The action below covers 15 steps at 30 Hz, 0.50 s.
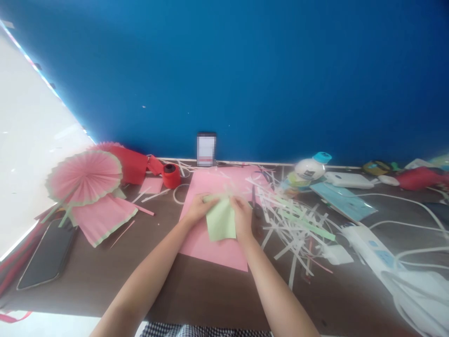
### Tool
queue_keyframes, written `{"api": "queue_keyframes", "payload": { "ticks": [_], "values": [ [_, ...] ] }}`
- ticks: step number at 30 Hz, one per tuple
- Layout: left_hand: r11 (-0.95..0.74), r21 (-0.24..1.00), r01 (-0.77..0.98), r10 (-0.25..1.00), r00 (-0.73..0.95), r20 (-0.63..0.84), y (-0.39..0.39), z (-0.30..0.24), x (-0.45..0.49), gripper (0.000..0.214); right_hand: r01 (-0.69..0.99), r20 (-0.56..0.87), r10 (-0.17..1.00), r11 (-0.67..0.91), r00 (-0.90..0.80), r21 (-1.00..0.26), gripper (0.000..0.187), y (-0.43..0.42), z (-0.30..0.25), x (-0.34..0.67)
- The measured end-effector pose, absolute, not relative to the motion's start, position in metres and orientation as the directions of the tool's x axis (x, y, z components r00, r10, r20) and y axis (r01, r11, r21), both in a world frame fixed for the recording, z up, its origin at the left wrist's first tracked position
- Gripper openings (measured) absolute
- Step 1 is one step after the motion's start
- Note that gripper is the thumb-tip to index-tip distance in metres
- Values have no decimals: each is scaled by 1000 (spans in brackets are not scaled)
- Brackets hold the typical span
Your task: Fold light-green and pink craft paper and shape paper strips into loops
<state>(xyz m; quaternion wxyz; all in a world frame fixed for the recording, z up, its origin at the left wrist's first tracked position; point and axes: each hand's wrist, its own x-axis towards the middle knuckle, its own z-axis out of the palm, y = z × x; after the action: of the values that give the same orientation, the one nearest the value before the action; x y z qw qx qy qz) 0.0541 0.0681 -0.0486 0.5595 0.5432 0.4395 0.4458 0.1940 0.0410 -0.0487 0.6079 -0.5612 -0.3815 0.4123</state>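
A light green sheet of paper (221, 223) is held up between my two hands over a larger pink paper sheet (210, 250) on the dark table. My left hand (199, 207) grips its upper left edge, fingers closed. On the upper right side my right hand (242, 216) pinches it, with the fingertips partly hidden behind the paper. Just right of that hand lies a pair of scissors (257, 206), blurred and partly covered by paper strips.
Paper strips (298, 224) are heaped to the right, beside a power strip (372, 252) with white cables. On the left are a pleated pink paper rosette (86, 178), a dark phone (47, 252) and red tape (171, 176). Another phone (206, 150) leans against the blue wall.
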Motion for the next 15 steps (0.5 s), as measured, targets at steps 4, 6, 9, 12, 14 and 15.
{"api": "queue_keyframes", "payload": {
  "ticks": [4, 6, 9, 12, 14, 15],
  "values": [
    [27, 1000, -7, 982, 189, -25, 69, -50, 53, 30, -56, -10, 935, 10, 353, -998, 29, 42, -47, 197],
    [17, 1000, 9, 985, 170, -18, 70, -51, 51, 30, -19, 1, 944, 7, 329, -1000, 28, 42, -46, 198],
    [4, 1000, 2, 986, 167, -4, 71, -53, 50, 32, 27, 31, 943, 23, 332, -999, 25, 43, -45, 199],
    [26, 999, -21, 977, 212, -21, 70, -55, 51, 35, 3, 20, 926, 20, 377, -1000, 26, 44, -48, 199],
    [38, 999, -12, 970, 239, -34, 70, -57, 52, 35, -30, -1, 916, 12, 401, -999, 28, 44, -50, 198],
    [43, 999, -7, 969, 245, -40, 70, -57, 52, 36, -47, -9, 914, 10, 406, -999, 29, 44, -51, 198]
  ]
}}
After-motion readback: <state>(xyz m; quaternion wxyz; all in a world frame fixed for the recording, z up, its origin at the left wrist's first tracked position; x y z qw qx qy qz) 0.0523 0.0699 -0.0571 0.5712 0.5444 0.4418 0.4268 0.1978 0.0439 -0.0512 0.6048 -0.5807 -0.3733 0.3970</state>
